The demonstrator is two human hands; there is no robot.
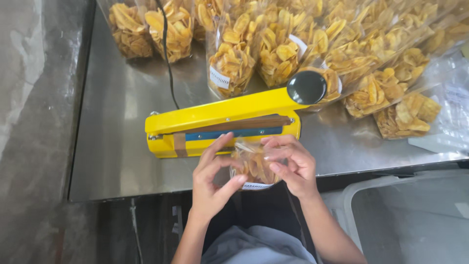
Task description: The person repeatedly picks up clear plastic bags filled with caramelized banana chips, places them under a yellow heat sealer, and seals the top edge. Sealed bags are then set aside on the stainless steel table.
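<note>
Both my hands hold one clear plastic bag of yellow chips [254, 166] at the front edge of a steel table [112, 146]. My left hand [211, 181] pinches the bag's left side near its open top. On the right side, my right hand [292, 164] grips the same bag with curled fingers. The bag's top sits just in front of a yellow heat sealer [220, 124], whose arm with a black knob [306, 87] is raised. A white label shows at the bag's bottom.
Several filled clear bags of chips [273, 44] lie across the back and right of the table. A black cord [168, 54] runs from the sealer toward the back. A translucent plastic bin [415, 215] stands at the lower right, beside my lap.
</note>
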